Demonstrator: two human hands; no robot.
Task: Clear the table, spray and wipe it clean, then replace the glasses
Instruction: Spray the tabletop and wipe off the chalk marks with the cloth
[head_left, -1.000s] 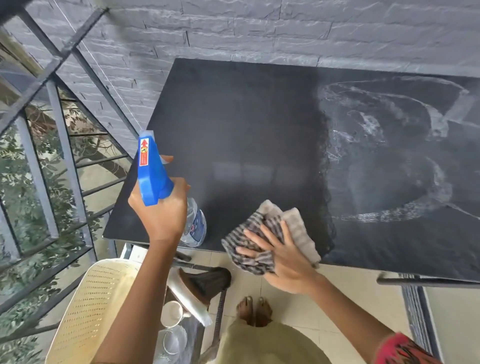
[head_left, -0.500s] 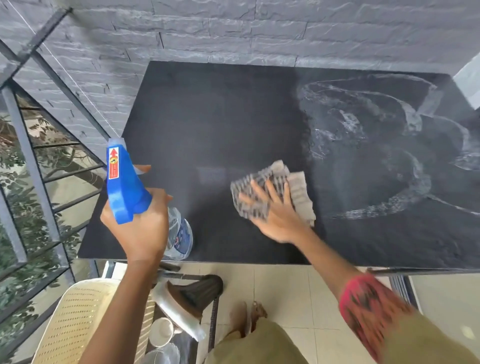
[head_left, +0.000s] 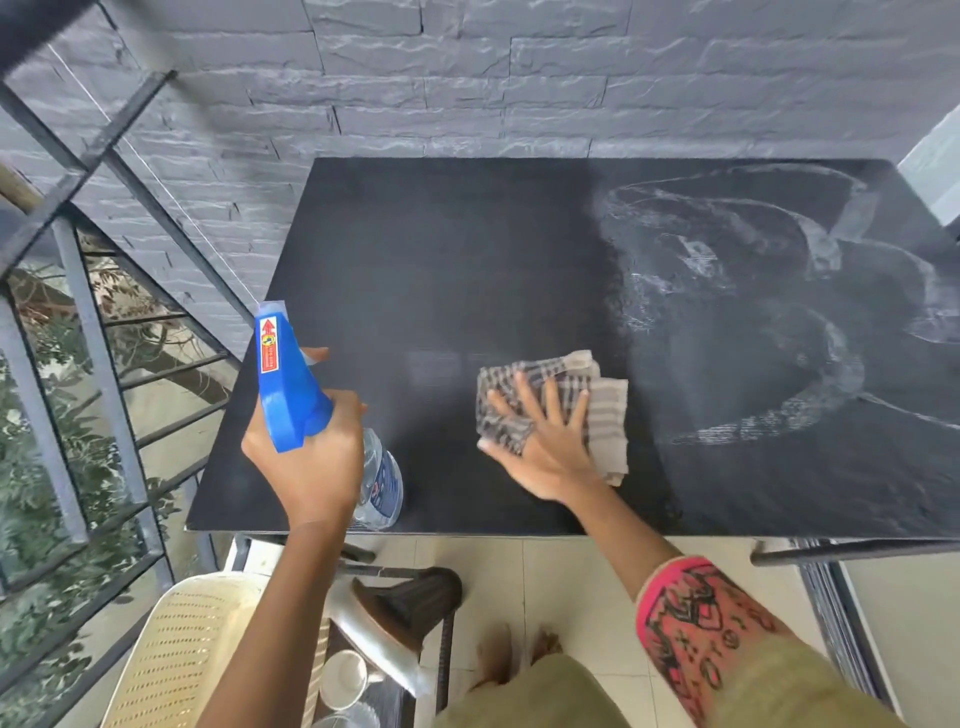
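From the head camera, the left hand (head_left: 306, 457) grips the spray bottle (head_left: 291, 384) above the near left corner of the black table (head_left: 441, 270). The right hand (head_left: 545, 441) presses with straight, spread fingers on the striped cloth (head_left: 602, 400), which lies flat on the table beside white wet streaks (head_left: 769, 322).

Streaked black table (head_left: 441, 260), checked cloth (head_left: 608, 415) flat on it, spray bottle (head_left: 291, 395) upright

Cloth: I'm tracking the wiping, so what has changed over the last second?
The right hand, flat on the cloth, pushed it from the near edge of the table farther in toward the wall. Nothing was taken or let go. The left hand still grips the spray bottle, and the white streaks remain.
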